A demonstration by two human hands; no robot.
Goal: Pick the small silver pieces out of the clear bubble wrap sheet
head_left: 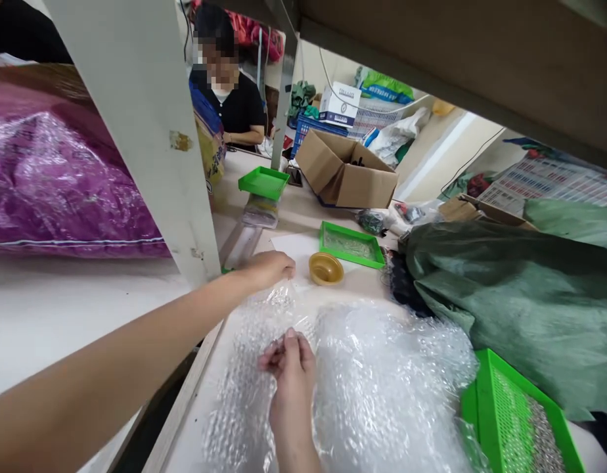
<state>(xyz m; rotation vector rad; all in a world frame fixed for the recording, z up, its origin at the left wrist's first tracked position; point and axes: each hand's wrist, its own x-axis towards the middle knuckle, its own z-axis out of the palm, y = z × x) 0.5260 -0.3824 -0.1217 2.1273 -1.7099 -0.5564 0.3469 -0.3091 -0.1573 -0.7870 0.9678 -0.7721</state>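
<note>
Bubble wrap (382, 387) nearest, spread over bench (192, 424) beside left edge. Right hand (290, 378) above it: fingers curled, thumb against them, cannot tell whether wrap caught between. Left hand (269, 268) pinching wrap's far edge. Gold bowl (326, 269) just past wrap.

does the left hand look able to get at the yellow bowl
Probably yes: the left hand is close beside the yellow bowl, with no obstacle visible between them. It seems to pinch the bubble wrap, so it would likely need to let go first.
</note>
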